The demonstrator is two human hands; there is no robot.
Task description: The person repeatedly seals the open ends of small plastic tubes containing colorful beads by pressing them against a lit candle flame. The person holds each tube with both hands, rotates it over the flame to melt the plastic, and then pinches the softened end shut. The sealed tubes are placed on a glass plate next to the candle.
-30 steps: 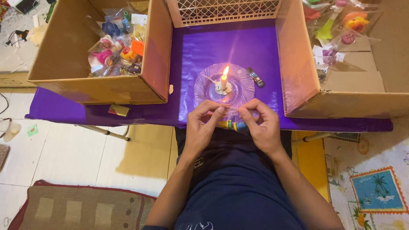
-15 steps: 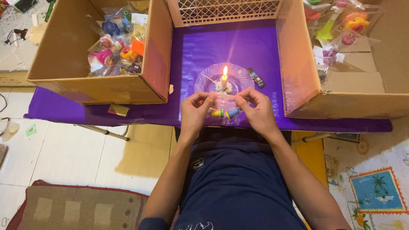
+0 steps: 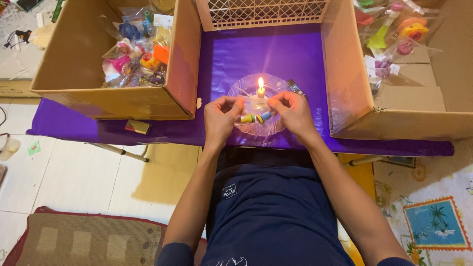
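Note:
A short lit candle (image 3: 260, 89) stands on a clear glass plate (image 3: 261, 132) on the purple table cover (image 3: 276, 49). Just in front of the flame, my left hand (image 3: 221, 118) and my right hand (image 3: 294, 111) pinch the two ends of a small clear plastic packet. Inside it hang small yellow, green and blue toy pieces (image 3: 255, 117), below the level of my fingers. The packet's top edge sits close to the flame; whether it touches cannot be told.
A cardboard box (image 3: 118, 103) at the left holds several loose colourful toys (image 3: 135, 54). A second box (image 3: 394, 123) at the right holds wrapped toys (image 3: 389, 34). A lattice basket (image 3: 261, 12) stands behind, a lighter (image 3: 295, 87) beside the plate, a small gold box (image 3: 137, 127) near the table edge.
Both hands have moved away from the table's near edge toward the candle, carrying the packet with them. They now sit over the plate and a little further apart.

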